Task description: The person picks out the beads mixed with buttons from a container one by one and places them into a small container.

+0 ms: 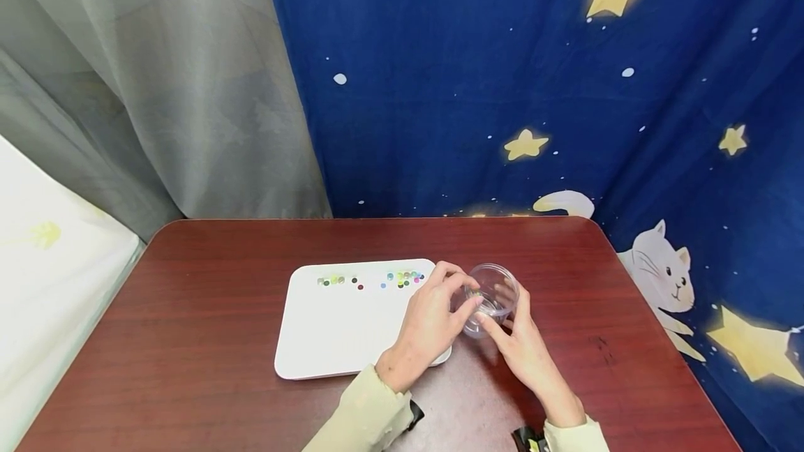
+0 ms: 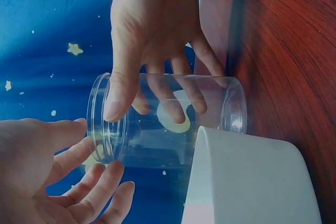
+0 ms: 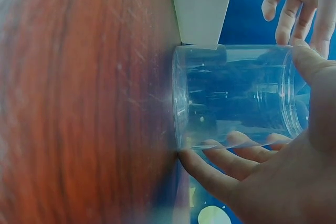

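A clear plastic jar (image 1: pixel 493 283), lidless, stands on the table with its mouth up, right beside the white tray (image 1: pixel 339 337). My right hand (image 1: pixel 526 351) holds it, thumb at the rim and fingers spread along the far side, as the left wrist view shows (image 2: pixel 157 40). Over the jar's mouth is my left hand (image 1: pixel 433 316), its thumb and index fingertips slightly apart at the rim. A tiny yellow-green spot shows near those fingertips in the head view. Several small coloured beads (image 1: pixel 405 276) lie along the tray's far side, in a left group and a right group.
The reddish-brown wooden table (image 1: pixel 207 312) extends round the tray and jar. Behind it hang a grey curtain (image 1: pixel 207 89) and a blue curtain (image 1: pixel 427 124) with stars and a cat. White cloth (image 1: pixel 56 284) hangs at the left.
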